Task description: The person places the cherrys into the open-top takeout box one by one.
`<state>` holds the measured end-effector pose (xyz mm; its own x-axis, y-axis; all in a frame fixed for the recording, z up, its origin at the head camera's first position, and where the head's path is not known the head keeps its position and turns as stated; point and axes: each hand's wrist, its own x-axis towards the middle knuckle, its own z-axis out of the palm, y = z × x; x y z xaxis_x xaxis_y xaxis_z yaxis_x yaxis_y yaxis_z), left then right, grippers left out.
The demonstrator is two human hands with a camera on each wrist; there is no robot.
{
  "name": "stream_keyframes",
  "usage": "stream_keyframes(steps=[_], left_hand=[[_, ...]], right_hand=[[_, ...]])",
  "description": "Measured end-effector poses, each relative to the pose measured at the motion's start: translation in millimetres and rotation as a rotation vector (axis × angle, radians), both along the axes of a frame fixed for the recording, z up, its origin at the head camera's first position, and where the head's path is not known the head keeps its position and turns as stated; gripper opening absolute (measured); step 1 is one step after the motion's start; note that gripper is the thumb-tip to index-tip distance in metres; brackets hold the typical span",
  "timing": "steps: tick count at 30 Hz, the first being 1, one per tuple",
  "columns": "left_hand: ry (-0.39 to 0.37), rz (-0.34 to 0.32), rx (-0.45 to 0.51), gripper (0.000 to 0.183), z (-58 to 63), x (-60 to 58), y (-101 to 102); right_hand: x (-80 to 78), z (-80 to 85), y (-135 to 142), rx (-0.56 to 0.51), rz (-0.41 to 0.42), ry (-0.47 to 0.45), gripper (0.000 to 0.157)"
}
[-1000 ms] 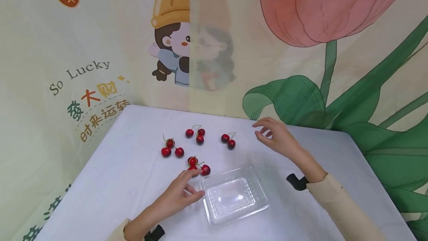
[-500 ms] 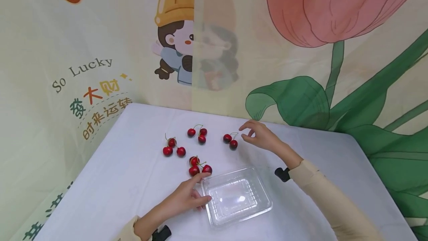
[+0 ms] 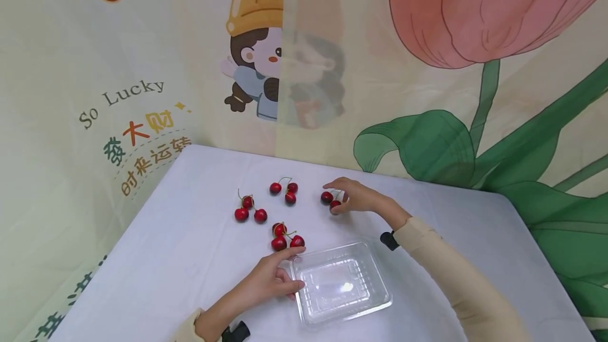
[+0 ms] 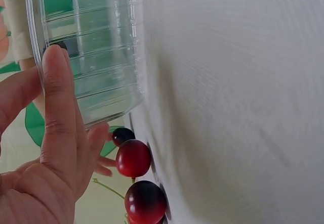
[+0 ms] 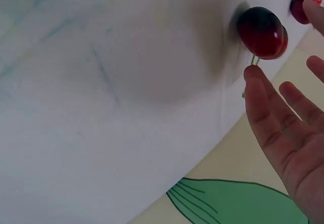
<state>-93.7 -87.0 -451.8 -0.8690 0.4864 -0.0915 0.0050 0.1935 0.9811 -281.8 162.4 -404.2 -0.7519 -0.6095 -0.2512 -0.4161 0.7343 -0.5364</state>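
A clear plastic container [image 3: 339, 284] sits on the white table in the head view. My left hand [image 3: 268, 278] holds its left rim, thumb over the edge and other fingers against the outer wall [image 4: 91, 47]. My right hand [image 3: 358, 197] reaches over a pair of dark red cherries [image 3: 326, 197] joined by green stems. Its fingers are spread in a wide curve around the pair, without closing on it. In the right wrist view, one fingertip [image 5: 253, 75] is right at the stems below the cherries [image 5: 260, 32].
Three cherry clusters lie left of the right hand: one at the back [image 3: 290, 198], one at the left [image 3: 241, 215], and one [image 3: 278, 243] just beyond the left fingertips. A printed cloth backdrop [image 3: 313, 141] rises behind the table [image 3: 190, 236].
My right hand has moved left and down onto the cherry pair. The left hand has come to the container's rim and taken hold. The head view has shifted slightly.
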Motion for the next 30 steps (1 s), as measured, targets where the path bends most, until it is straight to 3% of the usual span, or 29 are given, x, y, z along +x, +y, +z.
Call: stream_keyframes(steps=[6,13,21,30], left_hand=[[-0.040,0.005,0.011,0.067,1.2,0.2,3],[-0.012,0.009,0.009,0.067,3.4,-0.4,3],[-0.014,0.023,0.019,0.067,1.2,0.8,4],[-0.003,0.027,0.008,0.066,-2.1,4.6,3]], right_hand=[[-5.7,-11.1,-4,0.051,0.039,0.033,0.059],[-6.0,-13.7,-7,0.057,0.060,0.118,0.050],[-7.1,-25.8,-11,0.015,0.007,0.134,0.031],[-4.0,-30.6,-7,0.009,-0.019,0.170,0.034]])
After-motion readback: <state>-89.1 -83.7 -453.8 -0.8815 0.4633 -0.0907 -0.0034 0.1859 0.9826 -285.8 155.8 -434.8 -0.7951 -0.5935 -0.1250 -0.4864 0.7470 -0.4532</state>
